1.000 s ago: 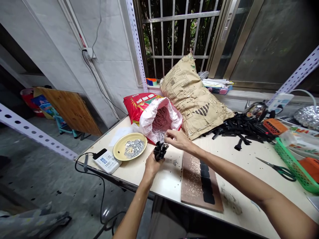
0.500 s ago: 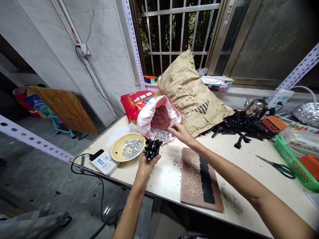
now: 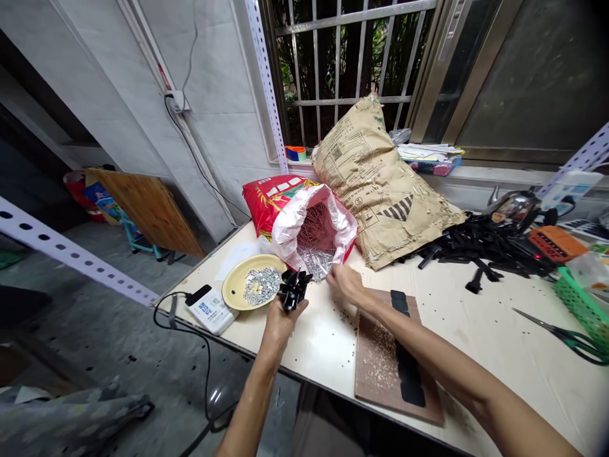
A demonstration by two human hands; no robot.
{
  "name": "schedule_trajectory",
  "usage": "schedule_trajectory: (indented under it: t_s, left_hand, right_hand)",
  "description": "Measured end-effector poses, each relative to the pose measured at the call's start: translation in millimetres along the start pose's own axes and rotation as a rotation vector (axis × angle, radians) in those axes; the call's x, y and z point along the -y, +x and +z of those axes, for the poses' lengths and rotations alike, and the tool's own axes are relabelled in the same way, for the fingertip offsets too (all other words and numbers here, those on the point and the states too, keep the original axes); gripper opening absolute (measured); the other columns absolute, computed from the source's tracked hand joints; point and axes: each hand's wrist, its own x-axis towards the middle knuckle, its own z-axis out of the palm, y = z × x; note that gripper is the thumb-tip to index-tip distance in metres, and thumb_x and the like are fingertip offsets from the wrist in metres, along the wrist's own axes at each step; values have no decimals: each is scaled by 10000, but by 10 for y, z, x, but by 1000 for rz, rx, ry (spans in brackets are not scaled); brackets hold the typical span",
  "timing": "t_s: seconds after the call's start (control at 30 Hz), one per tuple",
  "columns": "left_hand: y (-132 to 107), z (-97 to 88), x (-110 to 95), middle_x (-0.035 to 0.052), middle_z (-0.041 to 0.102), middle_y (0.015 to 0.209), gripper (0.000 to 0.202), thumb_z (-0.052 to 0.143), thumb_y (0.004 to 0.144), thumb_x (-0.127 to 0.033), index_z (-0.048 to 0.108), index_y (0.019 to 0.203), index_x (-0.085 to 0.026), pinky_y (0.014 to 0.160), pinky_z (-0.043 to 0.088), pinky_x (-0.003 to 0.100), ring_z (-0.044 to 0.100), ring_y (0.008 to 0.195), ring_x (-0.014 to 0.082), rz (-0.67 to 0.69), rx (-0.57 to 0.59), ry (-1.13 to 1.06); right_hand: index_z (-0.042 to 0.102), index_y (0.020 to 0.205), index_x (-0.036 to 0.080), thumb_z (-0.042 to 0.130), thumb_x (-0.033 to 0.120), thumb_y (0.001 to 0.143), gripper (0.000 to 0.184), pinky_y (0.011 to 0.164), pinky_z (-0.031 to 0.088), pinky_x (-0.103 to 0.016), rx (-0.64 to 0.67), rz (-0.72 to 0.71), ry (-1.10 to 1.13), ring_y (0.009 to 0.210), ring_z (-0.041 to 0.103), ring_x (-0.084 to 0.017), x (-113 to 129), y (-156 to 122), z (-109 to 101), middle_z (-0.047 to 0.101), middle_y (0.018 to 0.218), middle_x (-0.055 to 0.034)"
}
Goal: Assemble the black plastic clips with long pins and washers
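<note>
Head view, single camera, looking down on table (image 3: 499,343).

Progress, judged from the layout only: partway. One bundle of black plastic pieces (image 3: 292,293) is gathered in hand at centre frame. A far larger pile of black pieces (image 3: 476,244) lies loose at right centre, well apart from both hands. Yellow plate (image 3: 228,291), left of centre, carries a heap of small silver bits (image 3: 261,285). Red bag (image 3: 271,197) lies open above centre, with silver nails (image 3: 316,260) spilling at its mouth. Brown board (image 3: 380,362) at lower centre bears black strips (image 3: 409,374) and fine grit.

Left hand (image 3: 280,320): closed in a fist around the bundle, held upright just above the table edge and just beside the plate.

Right hand (image 3: 346,282): fingers curled together, tips at the nails at the bag mouth, touching or nearly so. Whether a nail is pinched cannot be told.

Also noted: white scale (image 3: 212,309) beside the plate, paper sack (image 3: 380,184) behind the bag, scissors (image 3: 566,333) at far right.
</note>
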Motion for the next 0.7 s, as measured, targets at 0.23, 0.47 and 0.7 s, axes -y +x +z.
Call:
schedule_trajectory:
  t_s: [0.23, 0.47, 0.7]
  left_hand:
    - [55, 74, 13, 24, 658, 733, 341, 731, 536, -260, 642, 844, -146, 670, 441, 303, 603, 734, 227, 17, 24, 80]
    - [65, 172, -62, 37, 659, 732, 306, 694, 554, -220, 656, 856, -180, 642, 417, 307, 597, 698, 232, 113, 36, 376]
    - [-76, 277, -321, 24, 665, 775, 359, 717, 554, -247, 647, 895, -157, 667, 438, 297, 591, 734, 210, 66, 105, 106]
  right_hand:
    - [618, 934, 170, 484, 235, 915, 150, 745, 440, -252, -221, -626, 118, 822, 574, -134, 136, -69, -958, 615, 905, -47]
    - [658, 898, 213, 497, 227, 918, 163, 698, 370, -268, -158, -832, -355, 798, 509, -147, 432, -235, -1120, 592, 862, -39]
    - [545, 1215, 220, 562, 306, 884, 343, 825, 411, -322, -117, -904, -122, 971, 536, -176, 503, -218, -1153, 598, 1079, -71]
